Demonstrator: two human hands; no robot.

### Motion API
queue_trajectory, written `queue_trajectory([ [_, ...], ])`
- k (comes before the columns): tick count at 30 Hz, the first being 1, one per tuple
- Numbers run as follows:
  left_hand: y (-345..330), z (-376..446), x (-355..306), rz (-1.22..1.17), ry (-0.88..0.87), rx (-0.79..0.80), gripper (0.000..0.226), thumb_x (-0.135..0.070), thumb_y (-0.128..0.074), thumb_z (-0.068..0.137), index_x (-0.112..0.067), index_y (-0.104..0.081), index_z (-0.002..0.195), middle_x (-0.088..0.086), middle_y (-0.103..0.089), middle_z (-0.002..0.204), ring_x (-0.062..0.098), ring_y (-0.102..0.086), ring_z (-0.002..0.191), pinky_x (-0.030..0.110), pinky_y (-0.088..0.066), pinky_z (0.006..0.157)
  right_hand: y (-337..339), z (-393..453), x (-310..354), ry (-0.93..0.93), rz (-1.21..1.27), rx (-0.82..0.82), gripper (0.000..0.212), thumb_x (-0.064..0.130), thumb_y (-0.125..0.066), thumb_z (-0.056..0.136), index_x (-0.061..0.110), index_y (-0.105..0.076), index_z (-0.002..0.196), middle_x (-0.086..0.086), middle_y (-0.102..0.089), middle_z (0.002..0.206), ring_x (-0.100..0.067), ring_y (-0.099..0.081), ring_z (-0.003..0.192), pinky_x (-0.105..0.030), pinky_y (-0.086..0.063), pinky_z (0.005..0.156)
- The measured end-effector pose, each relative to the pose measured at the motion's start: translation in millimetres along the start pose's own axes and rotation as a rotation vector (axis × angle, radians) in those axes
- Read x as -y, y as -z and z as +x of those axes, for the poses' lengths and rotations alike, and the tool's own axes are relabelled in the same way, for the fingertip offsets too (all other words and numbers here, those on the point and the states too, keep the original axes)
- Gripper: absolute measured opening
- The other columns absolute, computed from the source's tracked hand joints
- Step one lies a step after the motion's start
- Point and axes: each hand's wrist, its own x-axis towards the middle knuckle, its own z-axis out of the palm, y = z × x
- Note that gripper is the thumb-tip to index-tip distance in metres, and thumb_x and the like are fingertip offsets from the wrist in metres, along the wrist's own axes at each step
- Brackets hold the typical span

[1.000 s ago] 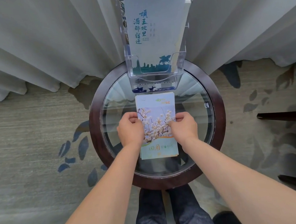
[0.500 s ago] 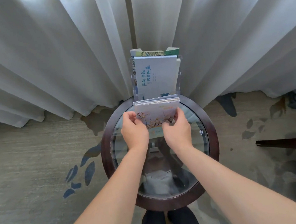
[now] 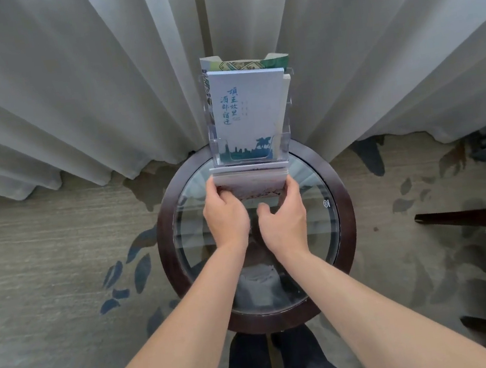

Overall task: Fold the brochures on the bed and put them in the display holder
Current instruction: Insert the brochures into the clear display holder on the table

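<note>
Brochure stack (image 3: 250, 179) now off the glass: a second ago it lay flat on the table with the blossom cover facing up; now I see it tipped up nearly edge-on, top edges showing as thin pale layers, just in front of the lower pocket of the display holder (image 3: 286, 135). Left hand (image 3: 225, 214) grips the stack's left side, thumb up along the edge. Right hand (image 3: 283, 215) holds the right side with fingers curled round it, thumb loose below. Hands are close together, one on each flank of the stack.

Reading: folding looks done for this batch; I judge this as the insertion step, stack lined up with the front slot but not yet in it.

Materials: holder is clear rigid plastic, tiered, standing at the far rim of the table (image 3: 165, 240). A white brochure with blue calligraphy (image 3: 249, 109) stands in it, a green-printed one (image 3: 250, 64) behind. Table is round, dark glossy wood ring around a reflective glass top. Grey pleated curtain (image 3: 69, 98) behind, soft matte folds. Carpet (image 3: 46, 271) low-pile, grey-green with blue leaf marks.
</note>
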Motion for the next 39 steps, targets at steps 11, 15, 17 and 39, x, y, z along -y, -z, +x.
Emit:
queue_trajectory([
  [11, -6.1, -0.8, -6.4, -0.018, 0.088, 0.067, 0.039, -0.011, -0.044, 0.097, -0.028, -0.054, 0.131, -0.006, -0.062, 0.123, 0.014, -0.054, 0.113, 0.027, -0.04, 0.091, 0.7, 15.1, 4.7, -0.043, -0.036, 0.021, 0.07, 0.009, -0.064, 0.079, 0.028, -0.039, 0.142, 0.006, -0.054, 0.138, -0.016, -0.048, 0.129, -0.041, -0.041, 0.111],
  [15, -5.4, 2.3, -5.3, 0.017, 0.092, 0.101, 0.041, -0.01, -0.046, 0.095, -0.025, -0.052, 0.132, -0.003, -0.061, 0.125, 0.015, -0.052, 0.114, 0.027, -0.037, 0.092, 0.5, 16.4, 5.4, -0.062, -0.048, 0.038, 0.072, 0.01, -0.065, 0.079, 0.027, -0.038, 0.144, 0.004, -0.055, 0.138, -0.017, -0.048, 0.129, -0.035, -0.041, 0.109],
  [17, -6.0, 3.3, -7.1, 0.02, 0.094, 0.106, 0.039, -0.01, -0.047, 0.094, -0.024, -0.052, 0.13, -0.004, -0.06, 0.124, 0.015, -0.051, 0.113, 0.027, -0.037, 0.092, 0.1, 17.5, 7.9, -0.06, -0.051, 0.048, 0.072, 0.011, -0.065, 0.078, 0.028, -0.039, 0.143, 0.005, -0.055, 0.138, -0.017, -0.049, 0.129, -0.037, -0.041, 0.11],
  [39, -8.1, 32.1, -124.9, -0.001, -0.054, 0.069, 0.026, -0.01, -0.047, 0.093, -0.017, -0.053, 0.118, 0.002, -0.062, 0.118, 0.022, -0.055, 0.109, 0.034, -0.044, 0.093, 33.5, 49.3, 109.5, 0.089, 0.048, -0.01, 0.074, -0.003, -0.056, 0.075, 0.031, -0.04, 0.138, 0.005, -0.055, 0.131, -0.015, -0.05, 0.119, -0.027, -0.045, 0.095],
])
